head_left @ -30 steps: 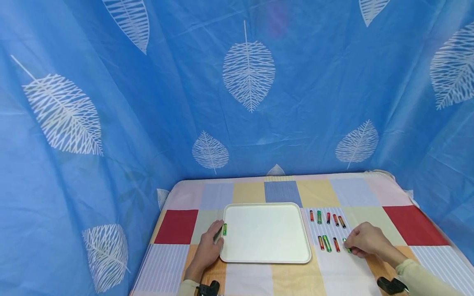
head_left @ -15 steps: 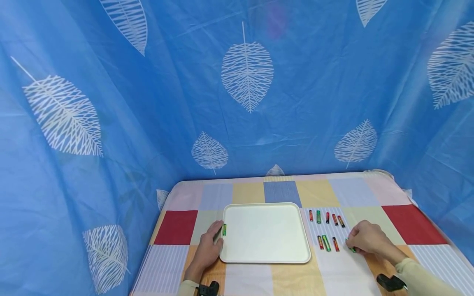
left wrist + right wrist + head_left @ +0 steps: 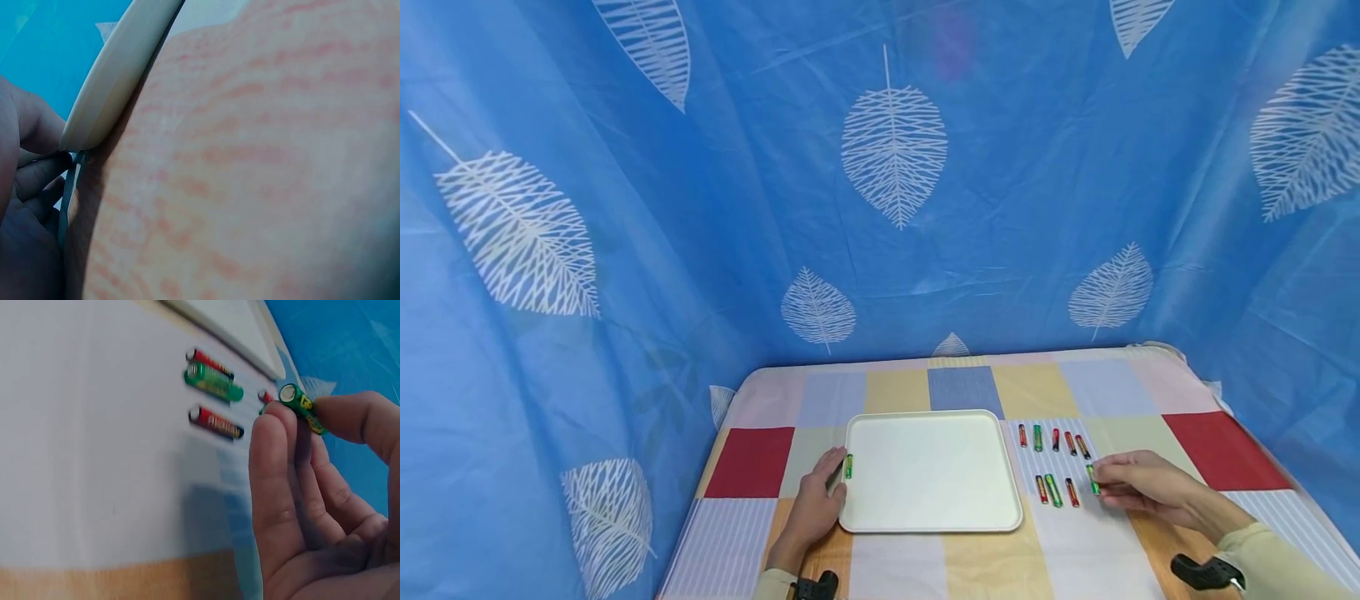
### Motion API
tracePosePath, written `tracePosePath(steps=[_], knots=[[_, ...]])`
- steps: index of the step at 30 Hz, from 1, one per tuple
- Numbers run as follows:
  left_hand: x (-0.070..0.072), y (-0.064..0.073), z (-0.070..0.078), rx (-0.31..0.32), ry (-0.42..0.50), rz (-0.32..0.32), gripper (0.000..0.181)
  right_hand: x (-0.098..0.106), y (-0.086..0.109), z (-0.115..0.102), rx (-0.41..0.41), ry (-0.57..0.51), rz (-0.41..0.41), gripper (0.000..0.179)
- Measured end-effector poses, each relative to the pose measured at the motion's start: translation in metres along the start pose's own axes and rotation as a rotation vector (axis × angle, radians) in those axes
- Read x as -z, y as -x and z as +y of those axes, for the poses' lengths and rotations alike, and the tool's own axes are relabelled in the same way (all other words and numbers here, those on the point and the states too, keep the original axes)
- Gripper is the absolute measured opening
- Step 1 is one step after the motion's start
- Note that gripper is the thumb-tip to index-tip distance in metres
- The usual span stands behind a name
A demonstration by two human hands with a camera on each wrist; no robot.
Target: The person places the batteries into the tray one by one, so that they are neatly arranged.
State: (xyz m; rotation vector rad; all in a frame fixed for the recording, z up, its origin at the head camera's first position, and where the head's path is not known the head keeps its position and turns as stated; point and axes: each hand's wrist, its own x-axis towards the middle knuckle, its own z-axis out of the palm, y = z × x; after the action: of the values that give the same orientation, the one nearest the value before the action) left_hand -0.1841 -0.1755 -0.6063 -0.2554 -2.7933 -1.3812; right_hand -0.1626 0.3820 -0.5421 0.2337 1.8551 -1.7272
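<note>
Blue leaf-printed curtain (image 3: 880, 208) behind and to both sides; patchwork-checked tablecloth (image 3: 925, 567) over the table below.

At 8 o'clock of the scene, left hand (image 3: 816, 508) lying against the left rim of the shallow cream rectangular plastic tray (image 3: 925, 500), fingers (image 3: 37, 178) curled under that rim in the left wrist view and pinching a green cylindrical battery (image 3: 848, 466) right at the tray's 9 o'clock edge. Hard to tell whether that battery already rests on the tray floor or stands just clear of it. Nothing else inside the tray.

At 3 o'clock of the tray, on a pale striped patch, two short rows of small red and green batteries (image 3: 1051, 438): five in the far row, three in the near row (image 3: 1054, 490), all lying flat and apart from one another. Labels too small to read from the head camera.

At 4 o'clock of the scene, right hand (image 3: 1138, 485) closed around a second green battery (image 3: 301, 406), pinched between thumb and fingertips, lifted just off the cloth at the right end of the near row. Lower part of this battery hidden by the fingers.

Black wrist mounts and pale sleeve cut off at the bottom edge.
</note>
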Motion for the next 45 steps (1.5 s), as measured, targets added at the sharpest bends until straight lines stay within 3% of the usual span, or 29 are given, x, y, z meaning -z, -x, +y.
tracePosePath(steps=[4, 8, 18, 26, 45], knots=[[0.001, -0.001, 0.0, -0.005, 0.004, 0.002, 0.058, -0.01, -0.001, -0.007, -0.003, -0.061, -0.045, 0.042], [0.001, -0.001, -0.001, -0.01, 0.007, 0.004, 0.058, -0.024, -0.007, -0.014, 0.019, -0.093, -0.083, 0.036], [-0.001, 0.0, -0.001, -0.011, 0.003, 0.008, 0.058, -0.063, -0.034, -0.028, 0.034, -0.055, -0.094, 0.025], [0.0, 0.0, 0.0, -0.008, 0.005, 0.003, 0.058, -0.094, -0.054, -0.042, 0.071, -0.027, -0.086, 0.044], [-0.001, 0.0, -0.002, -0.01, 0.019, -0.004, 0.057, -0.162, -0.1, -0.064, 0.096, -0.035, -0.175, 0.034]])
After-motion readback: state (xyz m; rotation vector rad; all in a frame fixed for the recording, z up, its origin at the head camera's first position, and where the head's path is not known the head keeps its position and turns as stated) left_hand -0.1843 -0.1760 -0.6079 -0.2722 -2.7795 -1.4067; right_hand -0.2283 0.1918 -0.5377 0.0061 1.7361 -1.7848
